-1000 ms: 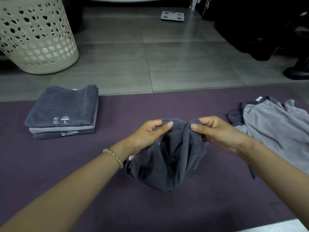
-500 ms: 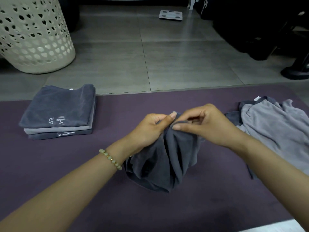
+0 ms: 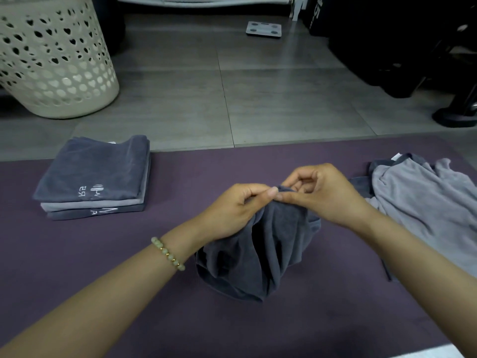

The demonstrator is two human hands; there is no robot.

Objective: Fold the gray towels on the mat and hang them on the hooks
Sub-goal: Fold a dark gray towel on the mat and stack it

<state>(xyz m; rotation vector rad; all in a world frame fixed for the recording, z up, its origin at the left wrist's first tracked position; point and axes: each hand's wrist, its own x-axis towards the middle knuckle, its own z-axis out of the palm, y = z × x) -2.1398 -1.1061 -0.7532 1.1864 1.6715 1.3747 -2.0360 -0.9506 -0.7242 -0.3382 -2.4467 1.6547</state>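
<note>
A crumpled dark gray towel hangs over the purple mat in the middle. My left hand pinches its top edge between thumb and fingers. My right hand pinches the same edge right beside it, fingertips nearly touching the left hand's. On the mat's left lies a stack of three folded gray towels. A heap of unfolded lighter and darker gray towels lies at the right. No hooks are in view.
A cream perforated laundry basket stands on the tiled floor at the back left. A bathroom scale lies at the far back. Dark furniture and a black base fill the back right.
My hands have come together along the towel's top edge, from apart to nearly touching. The towel now hangs bunched beneath them.
</note>
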